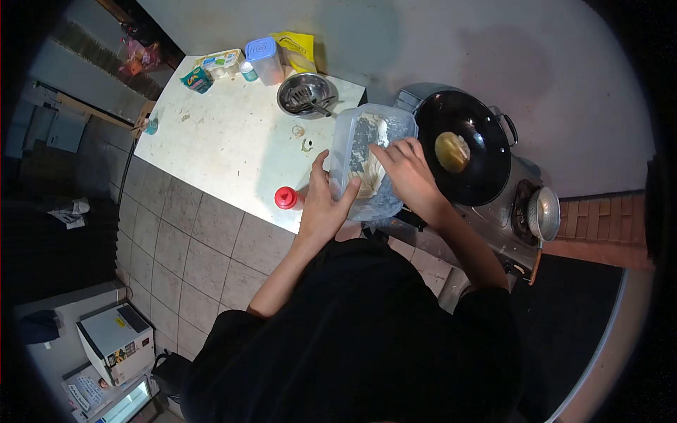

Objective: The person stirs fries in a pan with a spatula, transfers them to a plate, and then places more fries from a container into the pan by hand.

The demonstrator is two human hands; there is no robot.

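A clear plastic container (340, 144) with pale, floury strips (368, 176) inside lies between the white table and the stove. My left hand (326, 208) grips its near left side, thumb over the rim. Over the container's right part is my right hand (409, 173), its fingers bent together and pointing down at the strips; what they hold, if anything, is hidden. To the right, a black wok (483, 127) holds yellowish oil (451, 152).
On the white table (211, 141) are a steel bowl (305, 95) with utensils, a blue-lidded container (264, 62), a yellow packet (297, 49) and a red-capped bottle (285, 198). A small saucepan (546, 213) sits on the stove's right burner.
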